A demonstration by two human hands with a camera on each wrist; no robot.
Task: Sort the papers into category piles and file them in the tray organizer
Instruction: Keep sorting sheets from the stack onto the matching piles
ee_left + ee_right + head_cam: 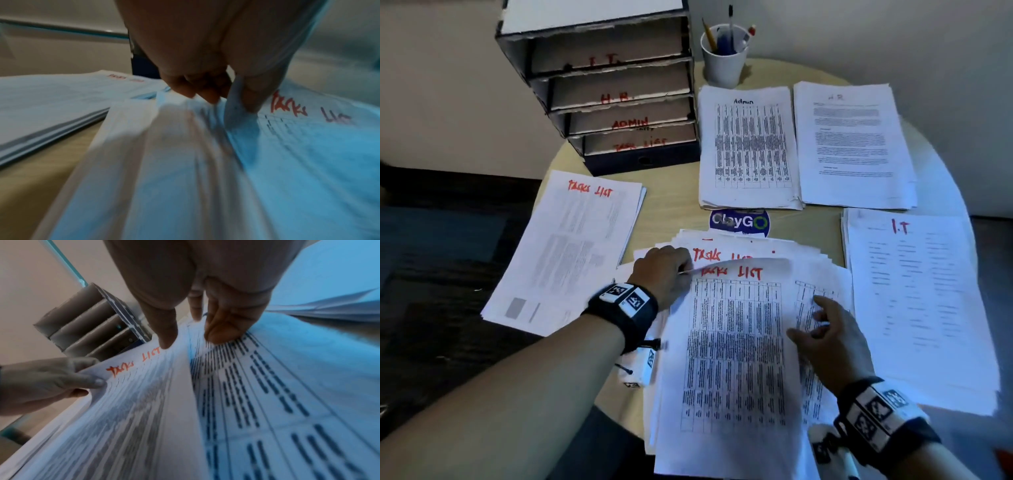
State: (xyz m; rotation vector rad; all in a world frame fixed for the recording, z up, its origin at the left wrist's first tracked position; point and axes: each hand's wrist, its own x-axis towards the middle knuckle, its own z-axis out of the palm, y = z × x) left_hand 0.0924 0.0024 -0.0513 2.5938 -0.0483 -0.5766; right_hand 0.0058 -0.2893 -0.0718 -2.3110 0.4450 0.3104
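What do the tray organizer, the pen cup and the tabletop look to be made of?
Tray organizer: likely cardboard or foam board, matte; shelf edges are ragged and look hand-cut, with a dark outer skin.
Pen cup: white and matte, probably paper or foam; cannot tell which.
Tabletop: pale tan and smooth, possibly wood-look laminate; grain is too faint to confirm.

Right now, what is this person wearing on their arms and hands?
Both forearms are bare, with no sleeves or gloves. The left hand and right hand each have a wide black wrist strap carrying white tiles printed with black square patterns. A small white block with similar patterns hangs under each wrist, with a thin black cord by the left one.
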